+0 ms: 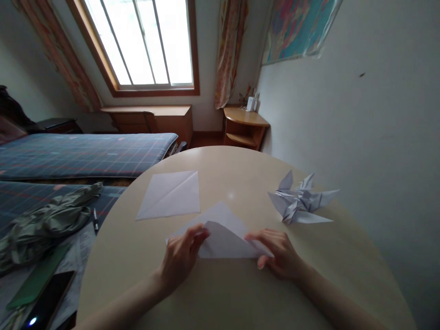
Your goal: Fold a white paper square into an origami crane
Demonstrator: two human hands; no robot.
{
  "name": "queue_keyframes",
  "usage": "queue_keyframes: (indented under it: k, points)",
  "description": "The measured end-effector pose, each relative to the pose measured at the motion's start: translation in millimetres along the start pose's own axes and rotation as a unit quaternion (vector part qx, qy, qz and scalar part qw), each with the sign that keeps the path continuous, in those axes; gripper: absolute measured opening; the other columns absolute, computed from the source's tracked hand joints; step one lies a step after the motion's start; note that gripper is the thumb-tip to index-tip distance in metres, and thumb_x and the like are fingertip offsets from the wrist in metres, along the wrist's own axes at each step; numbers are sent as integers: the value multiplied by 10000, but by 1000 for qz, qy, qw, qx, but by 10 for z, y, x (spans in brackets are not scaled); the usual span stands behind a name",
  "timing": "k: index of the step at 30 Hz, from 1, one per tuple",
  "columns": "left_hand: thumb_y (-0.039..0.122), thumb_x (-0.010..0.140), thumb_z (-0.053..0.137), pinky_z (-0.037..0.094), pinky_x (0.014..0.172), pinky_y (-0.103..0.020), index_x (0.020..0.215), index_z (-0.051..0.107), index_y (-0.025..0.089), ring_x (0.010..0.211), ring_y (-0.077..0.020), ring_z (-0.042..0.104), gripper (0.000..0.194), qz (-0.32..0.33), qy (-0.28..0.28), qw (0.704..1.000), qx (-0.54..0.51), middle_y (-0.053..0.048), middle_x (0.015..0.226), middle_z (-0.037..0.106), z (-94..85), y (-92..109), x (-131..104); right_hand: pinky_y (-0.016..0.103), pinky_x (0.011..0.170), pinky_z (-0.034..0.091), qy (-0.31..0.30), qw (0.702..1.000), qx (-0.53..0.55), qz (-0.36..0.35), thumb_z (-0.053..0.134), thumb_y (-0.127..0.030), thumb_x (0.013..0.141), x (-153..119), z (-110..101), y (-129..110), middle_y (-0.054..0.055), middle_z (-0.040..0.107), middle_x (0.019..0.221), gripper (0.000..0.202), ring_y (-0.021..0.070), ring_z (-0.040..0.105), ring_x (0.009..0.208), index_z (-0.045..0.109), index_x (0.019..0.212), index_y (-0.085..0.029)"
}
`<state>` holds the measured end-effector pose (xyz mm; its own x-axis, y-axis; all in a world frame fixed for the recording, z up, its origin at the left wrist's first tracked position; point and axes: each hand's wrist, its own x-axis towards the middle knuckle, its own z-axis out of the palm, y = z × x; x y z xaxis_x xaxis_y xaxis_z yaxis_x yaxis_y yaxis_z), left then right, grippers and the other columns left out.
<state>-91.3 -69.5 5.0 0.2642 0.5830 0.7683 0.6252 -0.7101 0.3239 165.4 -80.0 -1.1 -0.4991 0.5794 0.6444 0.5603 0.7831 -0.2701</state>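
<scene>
A white sheet of paper (223, 238), partly folded, lies near the front of the round table, one point facing away from me. My left hand (184, 252) pinches a raised flap of it between thumb and fingers. On the sheet's right side my right hand (277, 252) grips the edge near the corner, forefinger on top and thumb below. Behind my left hand rests a second white paper square (172, 195) with a diagonal crease. Several folded paper cranes (300, 201) sit in a cluster at the right.
The round table (237, 298) stands beside a wall on the right. Left of it, a bed (85, 151) with a plaid cover holds crumpled grey-green cloth (55, 220), a pen (95, 220), a green case (37, 277) and a black phone (51, 293). A corner shelf (245, 117) stands beyond.
</scene>
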Motion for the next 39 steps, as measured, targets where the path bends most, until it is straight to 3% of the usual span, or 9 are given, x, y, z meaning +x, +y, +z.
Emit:
queue_keyframes:
  k: [4,7,11,16,20,23,27,31,39]
  points:
    - [349,933,419,512,502,-137,1054,493,166,577,-97,671,232,-37,-4,999,-7,-32,798,709,-63,-13,48,205,454,362,44,997,-24,52,486,-245,886,-24,59,31,-2,609,526,171,99,523,417,564,751,-174]
    - [291,910,466,558,701,-253,1203,401,146,904,-172,657,334,-2,11,1000,-5,-129,1098,628,-108,-12,98,194,431,357,23,980,34,193,465,-300,882,-20,74,50,-10,580,517,227,97,508,425,550,710,-180]
    - [184,809,604,417,971,-439,1201,432,156,1230,-257,425,428,90,63,991,81,-145,1236,516,-96,-27,120,206,423,339,6,932,98,350,424,-417,867,31,64,61,-29,485,491,332,108,457,450,503,641,-189]
    - [220,846,576,265,1088,-425,1156,543,184,1224,-212,438,314,220,-92,961,141,-54,1219,577,17,-123,121,223,465,385,7,902,169,398,441,-431,846,49,90,84,-4,541,584,294,128,514,517,508,698,-186]
    - [234,895,500,254,1090,-456,1255,482,196,1254,-223,409,362,213,-155,952,156,-40,1302,519,109,-232,162,247,522,462,10,891,193,410,440,-407,856,10,138,94,36,609,720,239,160,600,605,515,861,-180]
    - [210,912,461,273,1083,-451,1269,469,183,1247,-220,420,358,215,-173,948,158,-40,1310,510,172,-306,180,258,545,487,7,916,128,380,409,-334,885,0,155,90,48,620,781,231,148,599,592,501,1024,-174]
    - [183,934,397,369,1029,-401,1278,459,167,1173,-198,501,350,217,-198,944,152,-55,1276,542,237,-367,181,338,754,491,23,975,-86,204,397,-178,879,35,132,64,121,603,1119,297,206,599,894,496,1159,-182]
    - [144,941,340,457,948,-373,1285,441,111,1137,-207,534,360,232,-217,936,149,-98,1271,540,246,-358,190,386,854,438,13,970,-236,53,453,-108,849,79,116,-35,120,603,1184,318,250,545,1060,550,1148,-153]
    - [95,928,323,507,901,-313,1215,486,74,1075,-192,586,331,283,-199,929,131,-116,1196,596,199,-280,157,372,914,439,-30,954,-287,-79,450,-68,862,105,211,-227,143,658,1093,274,224,597,1029,611,1083,-56]
